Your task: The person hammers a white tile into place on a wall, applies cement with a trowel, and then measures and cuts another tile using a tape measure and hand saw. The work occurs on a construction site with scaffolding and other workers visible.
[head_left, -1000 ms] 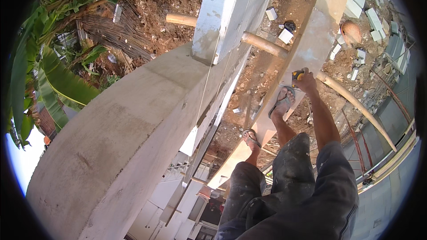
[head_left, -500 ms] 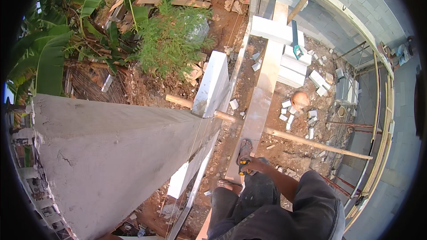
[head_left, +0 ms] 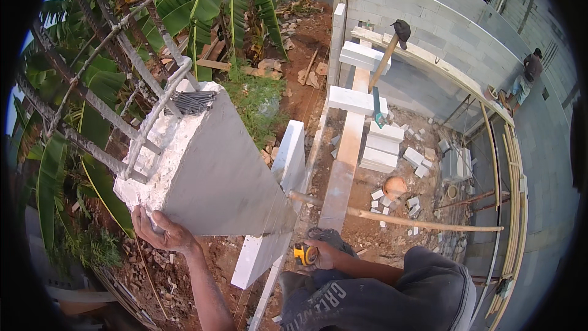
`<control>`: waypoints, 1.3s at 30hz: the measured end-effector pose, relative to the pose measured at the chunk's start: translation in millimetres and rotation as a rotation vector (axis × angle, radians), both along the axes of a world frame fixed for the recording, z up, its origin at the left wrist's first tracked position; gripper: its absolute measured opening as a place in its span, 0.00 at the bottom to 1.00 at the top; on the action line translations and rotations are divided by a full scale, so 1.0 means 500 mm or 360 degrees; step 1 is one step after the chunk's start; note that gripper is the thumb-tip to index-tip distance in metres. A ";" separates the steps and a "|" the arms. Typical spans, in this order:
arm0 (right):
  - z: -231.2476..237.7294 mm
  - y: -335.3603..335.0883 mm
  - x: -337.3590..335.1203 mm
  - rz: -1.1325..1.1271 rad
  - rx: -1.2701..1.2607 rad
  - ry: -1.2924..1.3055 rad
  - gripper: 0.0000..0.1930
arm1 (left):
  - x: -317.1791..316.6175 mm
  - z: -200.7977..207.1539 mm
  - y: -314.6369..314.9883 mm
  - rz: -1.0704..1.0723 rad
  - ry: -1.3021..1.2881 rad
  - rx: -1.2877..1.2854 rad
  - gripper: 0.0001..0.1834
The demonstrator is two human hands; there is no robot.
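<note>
My left hand (head_left: 164, 236) grips the lower corner of a grey plastered concrete column (head_left: 226, 171), thumb on the smooth face and fingers at the rough edge. Rusty steel rebars (head_left: 113, 55) tied with bent stirrups rise from the column's broken top. A small heap of dark nails (head_left: 195, 101) lies beside them. My right hand (head_left: 323, 256) is closed around a yellow and black tape measure (head_left: 304, 254) above my legs. No blade can be seen out of its case.
A narrow plank (head_left: 343, 171) runs ahead, with white blocks (head_left: 352, 99) and a teal-handled saw (head_left: 378, 113) at its far part. A bamboo pole (head_left: 422, 219) crosses below. A cap (head_left: 401, 30) hangs on a post. Another person (head_left: 530, 72) is by the right wall.
The view has tilted up, bringing the column's top and rebars into sight. My left hand has appeared on the column's corner. My right hand has lifted the tape measure away from my foot.
</note>
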State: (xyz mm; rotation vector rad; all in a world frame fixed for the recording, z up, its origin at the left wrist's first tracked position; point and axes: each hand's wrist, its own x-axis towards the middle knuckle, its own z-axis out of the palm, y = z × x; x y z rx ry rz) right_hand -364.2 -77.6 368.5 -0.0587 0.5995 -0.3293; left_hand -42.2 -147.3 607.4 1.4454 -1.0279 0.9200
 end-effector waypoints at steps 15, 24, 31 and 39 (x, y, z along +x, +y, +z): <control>0.110 -0.128 0.137 0.0842 -0.0491 0.0340 0.18 | 0.004 0.003 0.005 0.0186 -0.0033 -0.0040 0.17; 0.112 -0.105 0.146 0.1040 -0.0816 0.0100 0.22 | -0.074 0.012 0.133 0.0036 0.0557 0.0360 0.37; 0.091 -0.062 0.207 0.1075 -0.0766 0.0259 0.17 | -0.175 -0.354 0.522 0.0264 0.2008 0.1850 0.37; 0.146 -0.037 0.246 0.1651 -0.0954 0.0302 0.22 | -0.335 -0.304 0.601 -0.0180 0.2413 0.1126 0.26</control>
